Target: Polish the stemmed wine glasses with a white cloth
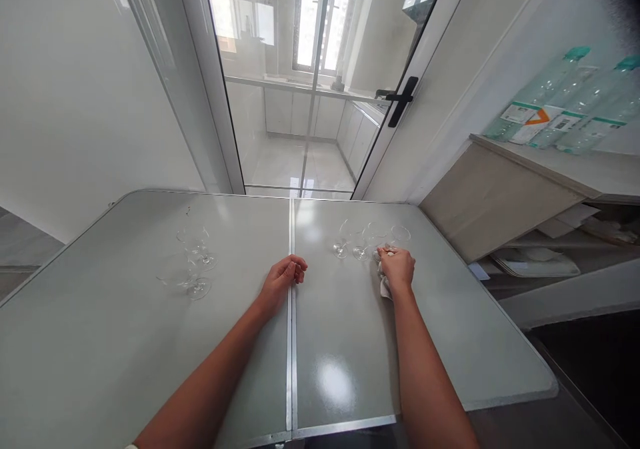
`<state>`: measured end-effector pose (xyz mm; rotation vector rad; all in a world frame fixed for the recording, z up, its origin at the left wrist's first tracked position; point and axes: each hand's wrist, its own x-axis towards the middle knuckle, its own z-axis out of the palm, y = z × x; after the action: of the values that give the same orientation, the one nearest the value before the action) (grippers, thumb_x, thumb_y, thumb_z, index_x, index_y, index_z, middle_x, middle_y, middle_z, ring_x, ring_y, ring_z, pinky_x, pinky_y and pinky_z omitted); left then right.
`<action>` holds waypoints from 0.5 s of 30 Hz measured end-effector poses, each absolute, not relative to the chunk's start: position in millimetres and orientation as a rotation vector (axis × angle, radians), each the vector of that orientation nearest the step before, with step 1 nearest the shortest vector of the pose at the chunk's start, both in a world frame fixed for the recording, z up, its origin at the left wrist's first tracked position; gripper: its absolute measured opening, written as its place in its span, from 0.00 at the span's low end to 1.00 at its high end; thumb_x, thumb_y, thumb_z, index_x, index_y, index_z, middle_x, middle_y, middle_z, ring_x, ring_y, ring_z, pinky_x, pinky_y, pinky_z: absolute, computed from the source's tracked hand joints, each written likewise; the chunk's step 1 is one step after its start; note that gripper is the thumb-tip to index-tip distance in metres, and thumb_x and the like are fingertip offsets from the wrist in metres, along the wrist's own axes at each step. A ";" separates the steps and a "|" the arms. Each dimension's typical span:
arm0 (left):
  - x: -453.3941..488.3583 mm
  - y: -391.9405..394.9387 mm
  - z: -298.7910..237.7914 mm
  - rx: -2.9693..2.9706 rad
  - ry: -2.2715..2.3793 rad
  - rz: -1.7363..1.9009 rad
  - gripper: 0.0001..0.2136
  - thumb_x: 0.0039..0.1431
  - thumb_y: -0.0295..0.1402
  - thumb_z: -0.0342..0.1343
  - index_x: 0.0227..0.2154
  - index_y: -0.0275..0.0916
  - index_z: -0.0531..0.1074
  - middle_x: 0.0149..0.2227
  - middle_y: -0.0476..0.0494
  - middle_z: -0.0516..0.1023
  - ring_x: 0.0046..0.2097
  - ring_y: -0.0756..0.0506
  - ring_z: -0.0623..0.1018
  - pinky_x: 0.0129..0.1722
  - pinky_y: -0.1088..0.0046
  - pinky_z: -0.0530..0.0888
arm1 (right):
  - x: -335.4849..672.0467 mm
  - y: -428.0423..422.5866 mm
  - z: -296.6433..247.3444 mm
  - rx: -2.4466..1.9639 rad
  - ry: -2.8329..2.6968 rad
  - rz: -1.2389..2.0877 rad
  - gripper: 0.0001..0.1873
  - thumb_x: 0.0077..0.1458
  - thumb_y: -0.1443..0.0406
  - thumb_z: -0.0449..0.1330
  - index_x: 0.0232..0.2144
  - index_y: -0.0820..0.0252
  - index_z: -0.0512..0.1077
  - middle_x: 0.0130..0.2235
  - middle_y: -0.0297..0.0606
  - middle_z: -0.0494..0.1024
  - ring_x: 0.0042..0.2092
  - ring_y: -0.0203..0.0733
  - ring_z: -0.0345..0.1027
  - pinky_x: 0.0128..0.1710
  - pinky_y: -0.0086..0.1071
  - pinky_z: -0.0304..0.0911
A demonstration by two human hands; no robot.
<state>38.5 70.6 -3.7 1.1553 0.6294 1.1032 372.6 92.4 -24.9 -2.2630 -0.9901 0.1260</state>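
Seemingly empty, glasses (359,253) stand near the right hand (397,267) and its cloth (385,287).

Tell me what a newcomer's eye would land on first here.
First, the two bare hands over the table: the left hand at its metal seam, the right hand gripping a pale cloth by the right-hand clear glasses. Next, the glazed door beyond, with its black handle. Then the green-capped bottles on the shelf at upper right.
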 end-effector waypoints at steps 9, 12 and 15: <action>38.8 69.9 -8.4 1.282 0.638 1.054 0.28 0.65 0.55 0.50 0.16 0.39 0.64 0.21 0.49 0.59 0.25 0.49 0.58 0.27 0.69 0.56 | 373.8 93.7 -26.7 -2.309 -0.993 0.127 0.19 0.51 0.55 0.64 0.40 0.60 0.84 0.42 0.55 0.84 0.44 0.58 0.79 0.42 0.40 0.70; 38.9 67.9 -18.0 1.406 0.680 0.943 0.31 0.65 0.56 0.48 0.13 0.41 0.51 0.18 0.54 0.46 0.23 0.52 0.48 0.25 0.69 0.48 | 371.4 92.8 -24.2 -2.333 -0.993 0.134 0.19 0.52 0.55 0.64 0.41 0.60 0.84 0.42 0.56 0.84 0.44 0.58 0.78 0.42 0.41 0.69; 41.3 62.5 -22.7 1.563 0.729 0.870 0.30 0.65 0.55 0.48 0.16 0.41 0.46 0.20 0.54 0.43 0.24 0.52 0.46 0.26 0.69 0.46 | 369.7 91.6 -21.1 -2.351 -0.993 0.158 0.21 0.52 0.55 0.65 0.43 0.62 0.83 0.40 0.58 0.84 0.44 0.62 0.78 0.42 0.43 0.69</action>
<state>41.3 62.5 -22.7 1.5625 0.7286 0.8700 369.7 91.6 -21.1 -2.3511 -0.9932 0.1581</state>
